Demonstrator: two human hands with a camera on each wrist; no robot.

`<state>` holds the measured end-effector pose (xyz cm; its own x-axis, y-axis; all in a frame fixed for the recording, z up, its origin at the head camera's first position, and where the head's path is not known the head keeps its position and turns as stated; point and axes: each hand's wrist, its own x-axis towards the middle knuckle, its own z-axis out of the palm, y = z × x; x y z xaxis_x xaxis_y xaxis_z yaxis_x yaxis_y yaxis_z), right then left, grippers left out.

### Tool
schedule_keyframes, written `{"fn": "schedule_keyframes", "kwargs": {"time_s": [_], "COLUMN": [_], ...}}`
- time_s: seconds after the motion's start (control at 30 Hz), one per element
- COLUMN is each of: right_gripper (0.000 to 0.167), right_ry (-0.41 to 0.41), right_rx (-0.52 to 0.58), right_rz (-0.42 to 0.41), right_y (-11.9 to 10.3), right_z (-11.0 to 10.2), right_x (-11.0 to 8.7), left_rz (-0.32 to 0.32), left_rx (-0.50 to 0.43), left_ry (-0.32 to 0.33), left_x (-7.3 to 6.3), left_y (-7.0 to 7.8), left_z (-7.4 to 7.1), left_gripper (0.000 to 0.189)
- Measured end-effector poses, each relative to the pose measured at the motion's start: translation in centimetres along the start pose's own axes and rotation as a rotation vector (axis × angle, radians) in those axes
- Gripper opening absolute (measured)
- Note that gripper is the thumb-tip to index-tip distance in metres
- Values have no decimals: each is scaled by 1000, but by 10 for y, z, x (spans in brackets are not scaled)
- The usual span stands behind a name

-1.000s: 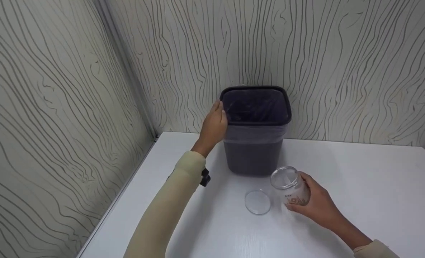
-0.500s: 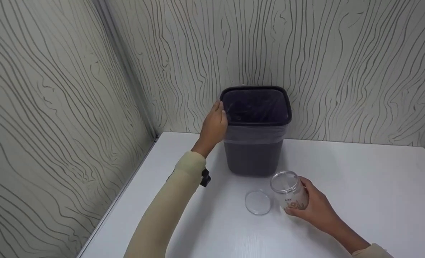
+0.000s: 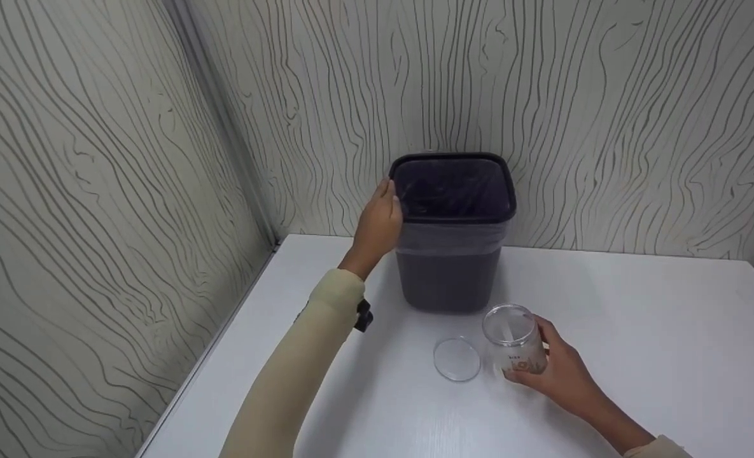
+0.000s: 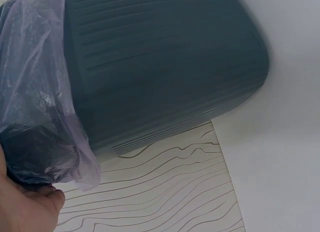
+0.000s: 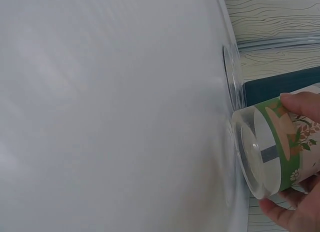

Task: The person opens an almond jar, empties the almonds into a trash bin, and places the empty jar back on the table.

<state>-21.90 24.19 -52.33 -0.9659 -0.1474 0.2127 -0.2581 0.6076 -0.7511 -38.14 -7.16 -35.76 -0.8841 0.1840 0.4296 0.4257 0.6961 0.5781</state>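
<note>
A dark trash bin (image 3: 450, 280) with a thin translucent bag folded over its rim stands against the back wall. My left hand (image 3: 380, 219) grips its left rim; in the left wrist view the hand (image 4: 30, 207) shows at the bag-covered edge. In my right hand (image 3: 564, 372) is a clear jar (image 3: 513, 350), its open mouth tilted up, fingers and thumb around its sides. The right wrist view shows the jar's (image 5: 270, 147) thick clear base and printed label with green and leaf patterns, close over the table. A round clear lid (image 3: 457, 359) lies left of the jar.
The white table (image 3: 637, 305) meets a wood-grain patterned wall (image 3: 574, 127) at the back. A second patterned wall (image 3: 97, 191) runs along the left. A small black device (image 3: 364, 316) sits at the left wrist.
My right hand has lowered the jar slightly toward the table, turning it a little more upright. The left hand, the bin and the lid stay in place.
</note>
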Motion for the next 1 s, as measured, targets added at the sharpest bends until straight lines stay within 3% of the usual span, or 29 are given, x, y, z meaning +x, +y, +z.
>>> {"fn": "schedule_keyframes", "kwargs": {"time_s": [0.47,0.8,1.0], "right_gripper": [115,112,111], "right_ry": [6,14,-53], "right_rx": [15,56,67], "right_rz": [26,30,-1], "right_y": [2,0,-2], "right_z": [3,8,4], "right_x": [-3,-4,-2], "left_rz": [-8,-8,4], "left_rx": [-30,-49,-107], "left_ry": [3,30,11], "left_x": [3,0,1], "left_y": [4,0,-5], "left_z": [-2,2,0], "left_gripper": [53,52,52]}}
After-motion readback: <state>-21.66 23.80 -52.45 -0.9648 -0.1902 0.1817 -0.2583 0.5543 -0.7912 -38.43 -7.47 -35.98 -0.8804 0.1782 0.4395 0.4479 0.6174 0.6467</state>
